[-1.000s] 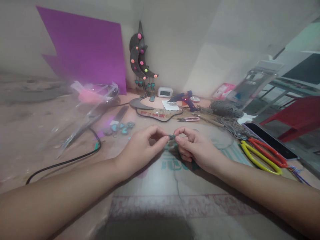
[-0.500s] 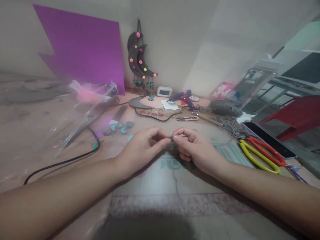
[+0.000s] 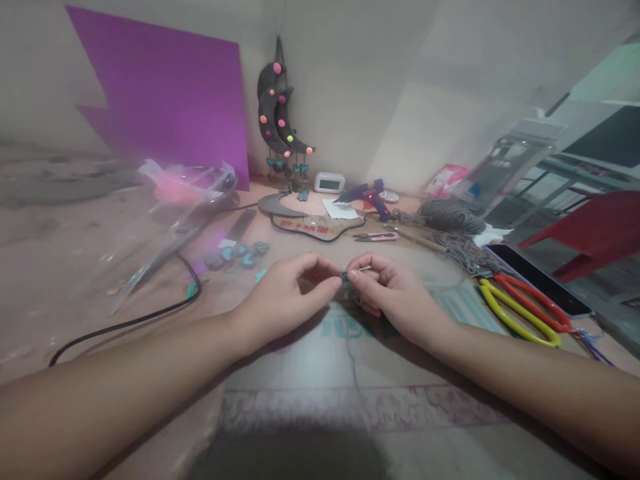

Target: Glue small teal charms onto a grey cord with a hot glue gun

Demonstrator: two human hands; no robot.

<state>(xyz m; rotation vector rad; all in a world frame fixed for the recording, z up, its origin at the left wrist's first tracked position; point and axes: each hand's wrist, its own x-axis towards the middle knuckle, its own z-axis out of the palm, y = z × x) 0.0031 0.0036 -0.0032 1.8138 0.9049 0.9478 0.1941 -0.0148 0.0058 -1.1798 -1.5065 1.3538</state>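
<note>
My left hand [image 3: 295,287] and my right hand [image 3: 383,287] meet over the middle of the work surface. Both pinch a tiny dark greenish piece [image 3: 344,274] between thumb and forefinger; its kind is too small to make out. From below the hands a thin grey thread [image 3: 352,360] trails down across the surface. Left of my left hand lie several small grey and teal pieces [image 3: 243,255]. Beyond the fingertips rests a pair of pink thread snips [image 3: 376,237].
At the back are a blue glue gun [image 3: 367,195], a white digital clock [image 3: 329,182] and a grey crescent [image 3: 280,205]. Grey yarn [image 3: 450,217], a phone [image 3: 540,277] and scissors with red and yellow handles [image 3: 520,313] lie right. A black cable [image 3: 135,323] curves at left.
My fingers have shifted very slightly around the small piece, and a little more of it shows between the fingertips. Both hands stay in nearly the same place.
</note>
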